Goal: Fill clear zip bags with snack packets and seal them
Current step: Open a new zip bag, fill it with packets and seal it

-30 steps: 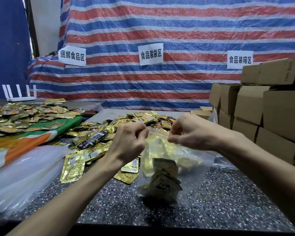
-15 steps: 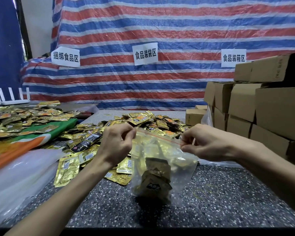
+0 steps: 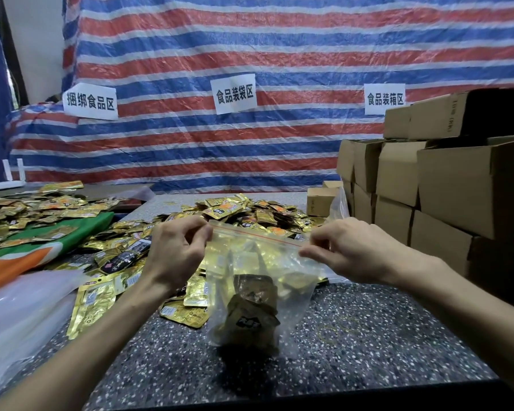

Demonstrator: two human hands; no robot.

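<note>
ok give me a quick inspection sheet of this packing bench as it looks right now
surface: dark speckled table, bare near the front edge.
job's things: clear zip bag stands on the table, a few packets inside; whether its red zip strip is pressed shut cannot be told; loose packets heaped behind it.
clutter: green and orange cloth with more packets, left; clear plastic sheeting at front left.
hands: left hand and right hand each pinch an end of the bag's top edge.
cables: nothing seen.
surroundings: cardboard boxes stacked right; striped tarp behind with three paper signs.
</note>
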